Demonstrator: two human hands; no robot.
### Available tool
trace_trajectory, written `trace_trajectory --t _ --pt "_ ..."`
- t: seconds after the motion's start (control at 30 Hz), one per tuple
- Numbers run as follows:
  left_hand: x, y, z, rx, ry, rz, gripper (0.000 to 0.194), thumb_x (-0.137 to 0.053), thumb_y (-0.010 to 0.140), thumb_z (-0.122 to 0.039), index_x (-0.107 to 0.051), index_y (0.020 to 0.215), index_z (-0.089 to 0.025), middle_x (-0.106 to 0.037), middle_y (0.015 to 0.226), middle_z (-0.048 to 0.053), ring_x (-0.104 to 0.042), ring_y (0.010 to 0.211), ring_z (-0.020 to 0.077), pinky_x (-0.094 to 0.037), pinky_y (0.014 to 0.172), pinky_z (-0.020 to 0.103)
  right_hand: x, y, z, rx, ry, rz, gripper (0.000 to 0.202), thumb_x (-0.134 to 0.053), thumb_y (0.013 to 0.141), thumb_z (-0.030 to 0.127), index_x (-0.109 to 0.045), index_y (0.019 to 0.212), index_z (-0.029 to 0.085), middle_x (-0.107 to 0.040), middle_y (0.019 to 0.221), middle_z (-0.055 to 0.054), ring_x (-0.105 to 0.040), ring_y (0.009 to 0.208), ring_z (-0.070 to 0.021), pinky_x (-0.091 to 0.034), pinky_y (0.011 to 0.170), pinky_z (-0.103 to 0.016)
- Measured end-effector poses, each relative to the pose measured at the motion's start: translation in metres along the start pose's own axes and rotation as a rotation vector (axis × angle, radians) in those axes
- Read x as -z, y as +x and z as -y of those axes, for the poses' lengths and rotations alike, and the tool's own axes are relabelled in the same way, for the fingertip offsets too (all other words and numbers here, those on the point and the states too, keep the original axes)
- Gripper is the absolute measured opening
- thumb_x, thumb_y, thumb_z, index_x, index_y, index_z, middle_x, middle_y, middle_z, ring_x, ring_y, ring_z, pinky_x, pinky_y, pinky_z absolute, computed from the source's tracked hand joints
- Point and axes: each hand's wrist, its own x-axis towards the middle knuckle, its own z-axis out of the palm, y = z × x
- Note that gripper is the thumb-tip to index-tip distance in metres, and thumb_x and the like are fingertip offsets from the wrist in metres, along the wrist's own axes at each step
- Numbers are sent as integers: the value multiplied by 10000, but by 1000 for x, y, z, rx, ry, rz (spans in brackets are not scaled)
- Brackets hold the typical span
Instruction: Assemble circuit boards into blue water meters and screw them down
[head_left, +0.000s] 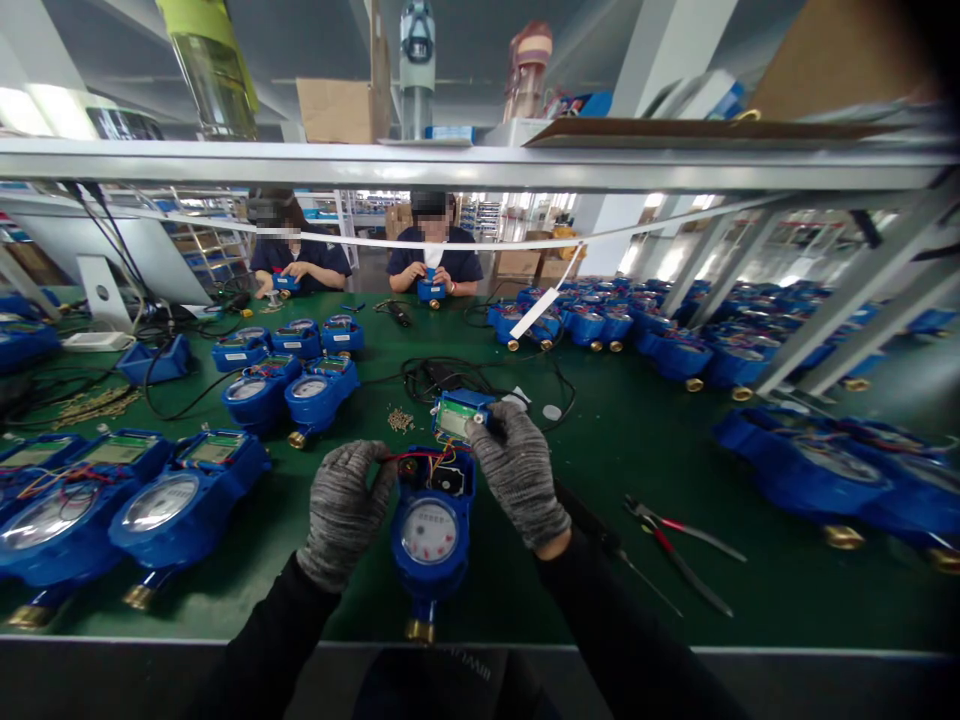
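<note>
A blue water meter (pixel 431 530) lies in front of me, its round dial facing up and its brass end toward the table edge. The compartment behind the dial is uncovered, with wires and a black part inside. My left hand (pixel 345 505), in a grey knit glove, pinches red wires (pixel 409 456) at the compartment's left side. My right hand (pixel 517 465), gloved alike, grips a blue display module (pixel 457 413) with a green circuit board, tilted above the compartment. Thin wires run between module and meter. Small screws (pixel 400 419) are heaped just behind.
Several blue meters (pixel 180 500) stand left, and more (pixel 810 455) crowd the right. Pliers (pixel 682 540) and a screwdriver (pixel 622 550) lie right of my arm. Black cables (pixel 435 375) coil behind the screws. A shelf (pixel 465 165) crosses overhead. Two people (pixel 435 250) work opposite.
</note>
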Motion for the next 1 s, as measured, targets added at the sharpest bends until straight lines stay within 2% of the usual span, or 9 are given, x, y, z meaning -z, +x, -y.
trace_trajectory --t 0.1,0.2,0.37,0.47,0.63,0.73,0.83,0.9,1.0 --pt "-12 -10 6 36 -47 -73 139 -666 821 -273 -702 921 -184 -744 961 100 -680 937 269 -498 914 435 4 -8 11 117 -144 -26 331 -567 832 434 -652 968 146 -673 888 -108 -604 782 -239 -505 828 -446" --pt "-20 -15 2 94 -169 -68 152 -631 879 -290 -650 993 -192 -742 977 80 -706 908 223 -549 861 369 5 -10 15 163 -247 -38 386 -522 875 454 -661 1022 124 -690 941 -143 -619 806 -257 -494 847 -453" --pt "-10 -3 -7 131 -390 171 181 -656 862 -343 -640 929 -175 -749 852 63 -734 766 202 -601 698 306 8 -3 9 159 -320 -14 405 -460 887 434 -656 1002 99 -691 903 -164 -622 803 -271 -507 832 -456" --pt "-3 13 -1 119 -384 251 183 -702 808 -331 -701 872 -159 -759 859 84 -728 788 213 -599 720 316 12 1 8 140 -329 53 417 -441 887 419 -647 1012 80 -684 974 -201 -624 879 -299 -499 888 -497" --pt "-8 31 11 76 -256 232 150 -724 761 -258 -755 881 -174 -759 897 82 -694 861 233 -545 855 386 16 12 17 116 -305 308 292 -525 872 310 -647 1029 96 -679 1070 -182 -628 994 -289 -483 976 -472" --pt "-11 32 9 66 -227 194 152 -722 762 -263 -757 885 -181 -752 903 78 -673 860 233 -519 877 404 17 24 17 76 -279 453 171 -571 862 245 -653 954 127 -690 941 -110 -647 883 -230 -533 867 -383" --pt "-12 28 3 91 -278 159 175 -702 784 -300 -728 901 -173 -743 904 73 -673 844 211 -539 844 373 17 33 14 17 -243 541 145 -565 885 242 -663 898 135 -676 850 -73 -626 671 -159 -536 646 -286" --pt "-13 27 1 125 -328 158 180 -695 789 -316 -704 892 -168 -739 890 66 -681 828 199 -558 795 339 16 35 12 -7 -197 578 176 -563 900 260 -681 934 135 -690 907 -76 -611 606 -122 -504 541 -232" --pt "-16 30 -2 178 -363 140 169 -706 782 -314 -683 859 -165 -724 854 51 -666 781 178 -553 728 295 14 37 10 -11 -113 601 245 -583 903 309 -702 1036 142 -707 1040 -91 -657 664 -128 -508 504 -205"
